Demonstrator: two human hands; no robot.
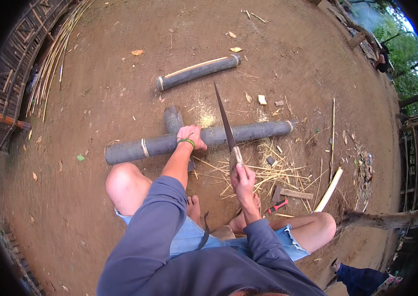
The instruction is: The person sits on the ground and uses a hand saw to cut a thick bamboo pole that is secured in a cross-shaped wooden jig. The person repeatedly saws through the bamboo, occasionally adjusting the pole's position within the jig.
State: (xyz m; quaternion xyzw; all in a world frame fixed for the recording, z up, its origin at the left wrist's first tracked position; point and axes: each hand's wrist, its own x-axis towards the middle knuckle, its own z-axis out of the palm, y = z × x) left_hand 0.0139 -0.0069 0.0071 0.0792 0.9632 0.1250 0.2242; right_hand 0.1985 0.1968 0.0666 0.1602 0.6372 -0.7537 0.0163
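A thick dark bamboo pole (263,130) with pale node rings lies crosswise before me, over a short dark log (173,117). My left hand (192,136), with a green band at the wrist, grips the pole near where it crosses the log. In my right hand (243,181) is the wooden handle of a handsaw, held in a closed grip. The saw's long tapering blade (224,117) points away from me and passes across the pole, right of my left hand. Whether its teeth touch the bamboo, I cannot tell.
Beyond the pole lies a shorter bamboo piece (199,72) with a pale strip along it. Sawdust (207,120) and thin slivers litter the ground. By my right foot are a hammer (295,193) and a red-handled tool (277,206). Another person's dark-clothed leg (362,281) is at lower right.
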